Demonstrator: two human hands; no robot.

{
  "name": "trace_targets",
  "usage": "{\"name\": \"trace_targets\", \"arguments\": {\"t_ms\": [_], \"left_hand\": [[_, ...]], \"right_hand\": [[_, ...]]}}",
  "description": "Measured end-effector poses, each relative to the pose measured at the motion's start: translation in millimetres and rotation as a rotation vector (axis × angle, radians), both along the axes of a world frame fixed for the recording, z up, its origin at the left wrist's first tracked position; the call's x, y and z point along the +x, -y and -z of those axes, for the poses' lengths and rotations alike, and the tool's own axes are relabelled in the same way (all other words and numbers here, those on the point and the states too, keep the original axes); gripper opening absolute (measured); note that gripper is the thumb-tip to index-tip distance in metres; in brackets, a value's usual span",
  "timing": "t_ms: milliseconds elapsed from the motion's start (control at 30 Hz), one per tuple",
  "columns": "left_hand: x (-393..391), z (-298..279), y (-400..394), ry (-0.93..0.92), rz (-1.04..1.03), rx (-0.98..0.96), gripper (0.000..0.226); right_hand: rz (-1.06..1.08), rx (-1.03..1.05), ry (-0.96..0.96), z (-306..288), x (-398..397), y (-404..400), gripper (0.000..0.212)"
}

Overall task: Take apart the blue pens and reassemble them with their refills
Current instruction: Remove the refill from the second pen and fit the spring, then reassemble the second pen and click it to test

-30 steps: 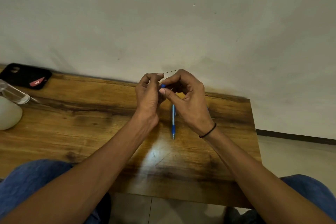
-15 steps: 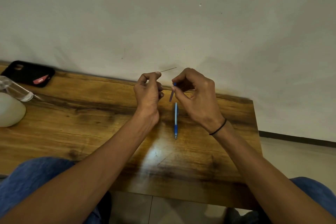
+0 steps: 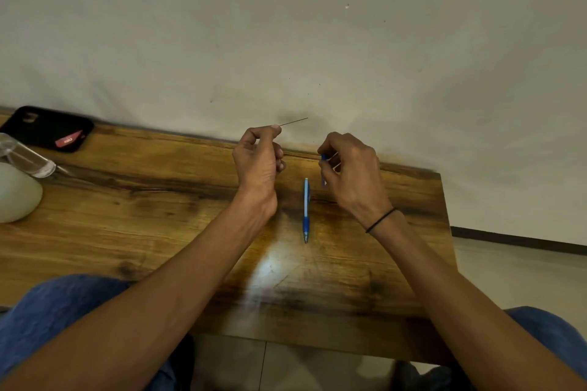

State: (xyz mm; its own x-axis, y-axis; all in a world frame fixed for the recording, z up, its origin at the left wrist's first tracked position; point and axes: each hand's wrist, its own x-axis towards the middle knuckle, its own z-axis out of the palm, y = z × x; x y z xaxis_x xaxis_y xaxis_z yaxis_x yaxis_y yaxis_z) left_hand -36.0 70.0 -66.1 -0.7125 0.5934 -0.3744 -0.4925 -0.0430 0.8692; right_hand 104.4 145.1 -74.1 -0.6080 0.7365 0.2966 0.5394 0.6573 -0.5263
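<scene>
Since the earlier frames, the two hands have been drawn apart, so that a thin refill and a blue pen part, once held together, are now separated.

At the far left, a black phone case (image 3: 47, 128) is seen by the wall, with a clear bottle (image 3: 27, 158) and a pale rounded object (image 3: 16, 192) just in front of it on the table (image 3: 127, 216). Further right, the left hand (image 3: 259, 165) is raised above the table, its thumb and forefinger pinched shut on the thin refill (image 3: 293, 121), which points up and to the right against the wall. Between the hands a blue pen (image 3: 306, 209) lies flat on the table, tip toward the person, touched by neither hand. To its right, the right hand (image 3: 349, 168) is curled closed around a blue pen part (image 3: 324, 165), most of which is hidden by the fingers.

The step in hand is judged to be the refitting of the refill. For that, the open end of the pen part should be turned toward the refill's free tip, the refill should be kept straight and gripped lightly, since so thin a rod would likely bend or snap, and it should be fed in along the part's axis.
</scene>
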Motion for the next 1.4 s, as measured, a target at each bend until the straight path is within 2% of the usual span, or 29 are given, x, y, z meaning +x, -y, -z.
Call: {"name": "trace_targets", "arguments": {"t_ms": [633, 867, 1100, 1167, 1233, 1333, 1400], "left_hand": [[5, 3, -4, 0.001, 0.013, 0.013, 0.004], [8, 4, -4, -0.001, 0.028, 0.014, 0.005], [10, 5, -4, 0.0, 0.032, 0.008, 0.007], [10, 5, -3, -0.003, 0.038, 0.01, 0.008], [12, 6, -2, -0.003, 0.049, 0.012, 0.008], [16, 6, -1, 0.013, 0.073, 0.003, 0.001], [19, 7, 0, 0.028, 0.093, 0.013, 0.005]], "right_hand": [[0.147, -0.099, 0.273, 19, 15, -11, 0.016], [0.154, -0.121, 0.39, 32, 18, -9, 0.014], [0.138, -0.119, 0.419, 39, 21, -4, 0.009], [0.146, -0.13, 0.319, 36, 21, -9, 0.008], [0.151, -0.253, 0.1, 27, 19, -13, 0.008], [0.136, -0.692, -0.372, 8, 10, -11, 0.014], [0.082, -0.9, -0.583, 1, 5, -4, 0.021]]}}
